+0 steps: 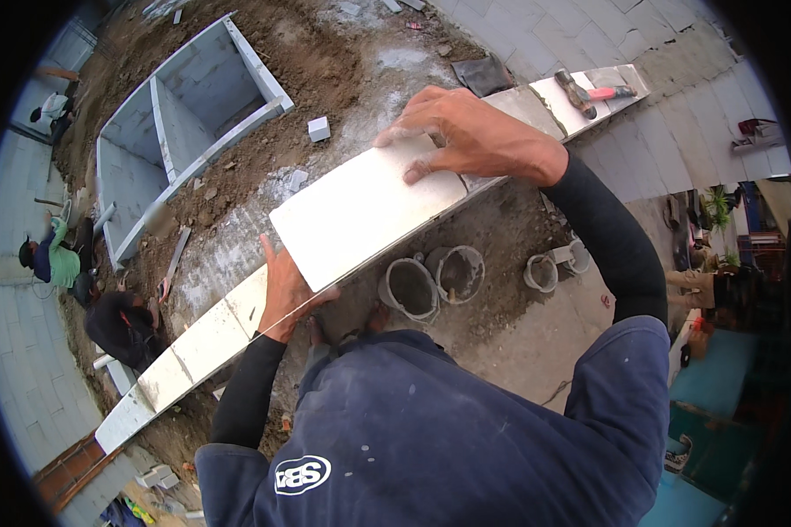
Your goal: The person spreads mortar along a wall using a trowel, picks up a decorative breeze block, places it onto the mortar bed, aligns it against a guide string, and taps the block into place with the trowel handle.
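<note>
A large white lightweight concrete block (360, 220) lies along the top of a narrow block wall (211, 321), a little tilted in view. My left hand (286, 288) grips its near left end, with the fingers up along the end face and the thumb beneath the edge. Over the block's right end my right hand (470, 136) arches, fingers and thumb pressed on its top and edge. A thin string runs along the wall's near side, below the block. Beyond my right hand, a hammer (580, 94) with a red and black handle rests on the wall.
Two mortar buckets (410, 290) stand on the ground below the wall, with smaller buckets (540, 274) farther right. Across the wall, a handsaw (176, 263) and a small white block (319, 129) lie near a two-chamber block pit (171, 132). Co-workers (123, 321) crouch at left.
</note>
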`<state>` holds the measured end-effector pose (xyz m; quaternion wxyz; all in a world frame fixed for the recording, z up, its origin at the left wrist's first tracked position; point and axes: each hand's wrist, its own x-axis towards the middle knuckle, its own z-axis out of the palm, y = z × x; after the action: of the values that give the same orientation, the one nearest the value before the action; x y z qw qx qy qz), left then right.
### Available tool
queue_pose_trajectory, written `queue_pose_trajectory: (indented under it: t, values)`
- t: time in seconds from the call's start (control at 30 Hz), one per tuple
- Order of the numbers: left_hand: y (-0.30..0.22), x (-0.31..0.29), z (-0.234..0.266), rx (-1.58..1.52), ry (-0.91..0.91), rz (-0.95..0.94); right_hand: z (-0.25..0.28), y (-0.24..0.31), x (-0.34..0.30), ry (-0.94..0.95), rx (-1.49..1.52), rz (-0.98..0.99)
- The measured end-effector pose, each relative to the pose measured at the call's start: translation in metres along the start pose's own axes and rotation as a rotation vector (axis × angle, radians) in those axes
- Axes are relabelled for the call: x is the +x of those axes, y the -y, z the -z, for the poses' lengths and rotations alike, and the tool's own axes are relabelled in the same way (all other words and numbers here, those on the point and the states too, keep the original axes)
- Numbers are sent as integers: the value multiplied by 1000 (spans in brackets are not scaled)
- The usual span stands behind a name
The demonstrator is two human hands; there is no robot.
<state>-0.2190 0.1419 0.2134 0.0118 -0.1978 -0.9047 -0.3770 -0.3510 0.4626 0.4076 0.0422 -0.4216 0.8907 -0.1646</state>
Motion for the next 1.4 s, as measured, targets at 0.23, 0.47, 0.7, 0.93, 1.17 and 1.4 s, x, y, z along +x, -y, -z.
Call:
queue_pose_trajectory:
  t: [0.23, 0.47, 0.7, 0.93, 1.17, 1.4]
  values:
    - [-3, 10, 1, 103, 82, 34, -4, -1, -1, -124, 24, 24]
    - [-10, 11, 9, 79, 142, 108, -27, 96, 55, -207, 1230, -170]
    - [-20, 13, 5, 55, 81, 136, -45, 106, 53, -175, 1126, -101]
    - [-13, 11, -1, 90, -8, 62, -45, 114, 50, -182, 993, -38]
    - [-5, 9, -9, 188, -12, 24, 15, 98, 32, -384, 758, -44]
    - [1, 3, -16, 151, 64, 64, 135, -32, -102, -993, 441, -568]
